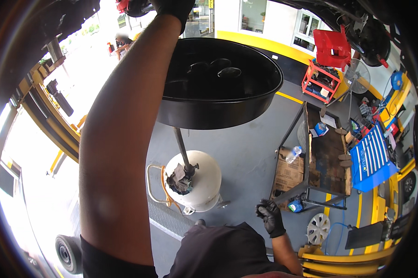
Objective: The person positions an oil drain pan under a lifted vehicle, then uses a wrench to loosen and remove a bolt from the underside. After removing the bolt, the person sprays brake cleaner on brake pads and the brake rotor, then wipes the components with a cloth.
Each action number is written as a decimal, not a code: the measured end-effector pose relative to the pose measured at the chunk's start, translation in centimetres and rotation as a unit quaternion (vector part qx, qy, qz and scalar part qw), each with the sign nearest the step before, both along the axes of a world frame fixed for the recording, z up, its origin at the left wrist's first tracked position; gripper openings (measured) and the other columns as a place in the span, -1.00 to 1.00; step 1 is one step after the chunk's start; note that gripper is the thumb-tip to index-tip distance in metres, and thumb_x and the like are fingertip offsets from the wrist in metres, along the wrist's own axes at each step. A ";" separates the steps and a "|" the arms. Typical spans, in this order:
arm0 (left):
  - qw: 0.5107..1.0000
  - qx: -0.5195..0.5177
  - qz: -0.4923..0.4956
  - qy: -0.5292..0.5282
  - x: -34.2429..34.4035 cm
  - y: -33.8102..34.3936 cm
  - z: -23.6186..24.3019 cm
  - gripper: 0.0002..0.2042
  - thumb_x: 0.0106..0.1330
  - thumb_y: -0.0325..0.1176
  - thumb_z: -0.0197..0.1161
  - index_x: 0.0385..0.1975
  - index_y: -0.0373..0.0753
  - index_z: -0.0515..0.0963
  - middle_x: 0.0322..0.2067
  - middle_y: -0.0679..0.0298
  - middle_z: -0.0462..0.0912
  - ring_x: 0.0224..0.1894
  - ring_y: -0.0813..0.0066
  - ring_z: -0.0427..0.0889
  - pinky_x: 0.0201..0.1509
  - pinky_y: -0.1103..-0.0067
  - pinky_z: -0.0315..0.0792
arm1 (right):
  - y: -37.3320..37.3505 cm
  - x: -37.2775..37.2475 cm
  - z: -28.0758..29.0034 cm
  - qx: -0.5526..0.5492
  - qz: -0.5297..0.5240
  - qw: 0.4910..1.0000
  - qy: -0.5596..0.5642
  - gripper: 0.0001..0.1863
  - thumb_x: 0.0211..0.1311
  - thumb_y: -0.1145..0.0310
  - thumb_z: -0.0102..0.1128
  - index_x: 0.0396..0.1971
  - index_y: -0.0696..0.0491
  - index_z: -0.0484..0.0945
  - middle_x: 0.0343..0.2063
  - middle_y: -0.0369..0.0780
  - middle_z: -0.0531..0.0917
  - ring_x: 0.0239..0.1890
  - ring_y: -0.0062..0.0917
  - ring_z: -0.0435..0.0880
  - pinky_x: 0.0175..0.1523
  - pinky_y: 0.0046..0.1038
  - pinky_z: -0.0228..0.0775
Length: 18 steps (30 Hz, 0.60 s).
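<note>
My left arm reaches far up past a wide black oil drain pan. The black-gloved left hand is cut off by the top edge, so its fingers and anything in them are hidden. The pan stands on a metal pole above a round white drain tank with a side handle. A crumpled grey rag is tucked by the pole's base. My right hand, also black-gloved, hangs low by my side, fingers curled in. Whether they hold anything small is hidden.
A raised vehicle's dark underside, with a red brake caliper, hangs overhead. At right stand a metal work cart, a blue tool chest and a red trolley. A wheel cover and a tyre are on the floor. Another person sits far off.
</note>
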State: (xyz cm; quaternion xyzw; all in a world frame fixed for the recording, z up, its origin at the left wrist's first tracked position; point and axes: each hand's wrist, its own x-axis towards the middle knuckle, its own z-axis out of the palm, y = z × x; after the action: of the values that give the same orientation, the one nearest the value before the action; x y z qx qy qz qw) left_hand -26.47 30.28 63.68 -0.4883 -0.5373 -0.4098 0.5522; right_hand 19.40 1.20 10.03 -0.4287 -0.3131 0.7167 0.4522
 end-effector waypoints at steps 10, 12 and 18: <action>0.999 0.018 -0.038 0.009 1.2 -0.9 -0.5 -0.90 0.27 -0.32 0.30 -0.40 -0.04 0.77 -0.41 0.14 0.76 -0.29 0.07 0.79 -0.25 0.14 0.61 | 0.8 -1.1 -0.9 -0.006 0.022 1.000 -0.007 -0.63 0.41 0.58 0.34 0.16 0.09 0.57 -0.16 -0.21 0.79 -0.20 -0.56 0.77 -0.04 -0.47 0.67; 1.000 0.023 -0.014 0.014 1.3 -1.0 -0.6 -0.91 0.24 -0.33 0.31 -0.42 -0.05 0.75 -0.43 0.16 0.75 -0.30 0.07 0.78 -0.25 0.14 0.60 | 0.9 -1.1 -1.1 -0.008 0.026 1.000 -0.009 -0.64 0.41 0.57 0.34 0.16 0.09 0.57 -0.16 -0.21 0.79 -0.20 -0.56 0.76 -0.04 -0.48 0.67; 0.994 0.071 -0.067 0.043 1.6 -1.4 -0.7 -0.94 0.18 -0.37 0.32 -0.47 -0.06 0.71 -0.46 0.17 0.73 -0.30 0.07 0.77 -0.24 0.15 0.60 | 1.5 -1.1 -1.5 -0.007 0.027 0.999 -0.026 -0.67 0.44 0.56 0.32 0.14 0.09 0.57 -0.17 -0.21 0.79 -0.22 -0.57 0.76 -0.04 -0.49 0.66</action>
State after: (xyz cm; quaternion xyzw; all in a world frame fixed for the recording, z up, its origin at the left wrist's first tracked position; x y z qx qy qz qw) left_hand -24.89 28.88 62.96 -0.4995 -0.4488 -0.4614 0.5798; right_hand 18.32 2.72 8.56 -0.4413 -0.3311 0.7197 0.4215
